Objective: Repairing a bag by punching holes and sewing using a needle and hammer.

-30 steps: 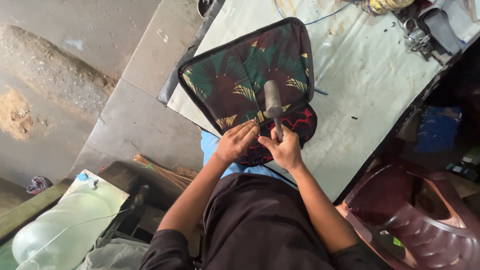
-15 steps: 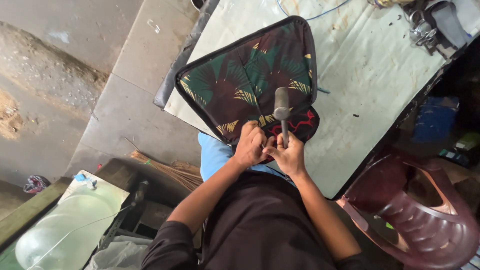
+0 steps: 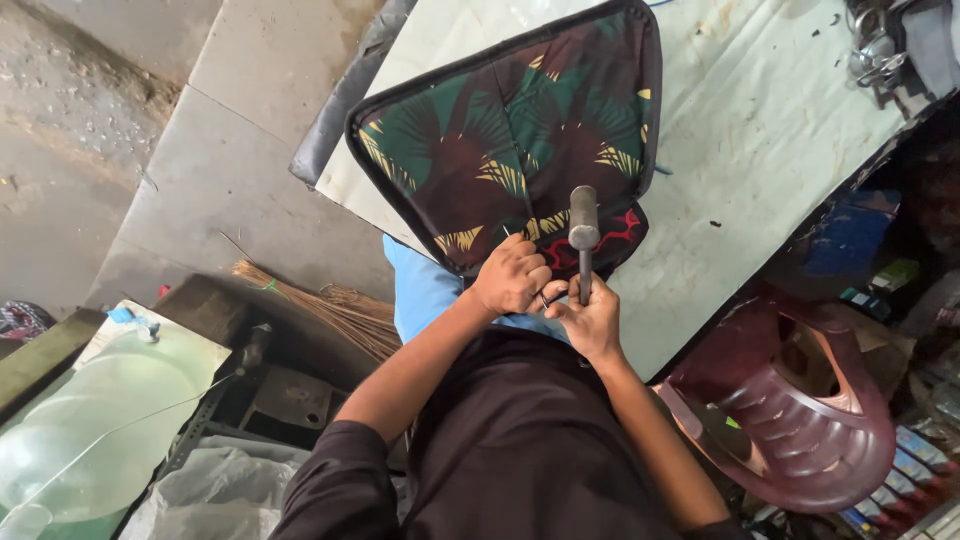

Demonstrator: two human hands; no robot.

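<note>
While the person sits at the near edge of the pale worktable (image 3: 760, 150), both hands meet at the lower corner of a flat fabric bag (image 3: 520, 140) with a green, maroon and yellow leaf print and black piping. That bag lies spread on the table, its wide end away from the body and its narrow end pointing at the hands, overhanging the table edge slightly.

Left hand (image 3: 512, 275): fist-like, fingers curled down, resting on the bag's near corner; what it pinches underneath is hidden. Right hand (image 3: 592, 318): closed around the dark handle of a hammer (image 3: 583, 235), just beside the left hand, the two nearly touching. Hammer stands roughly upright in view, grey metal head above the bag's lower panel with the red pattern. Whether the head touches the fabric cannot be told.

Surroundings: a bundle of broom straws (image 3: 330, 305) lies on the ground left of the person's arm. A maroon plastic chair (image 3: 800, 420) sits to the right, close to the right elbow. A large clear plastic bottle (image 3: 90, 430) rests at lower left. Metal hardware (image 3: 880, 50) occupies the table's far right corner, well apart from the hands.
</note>
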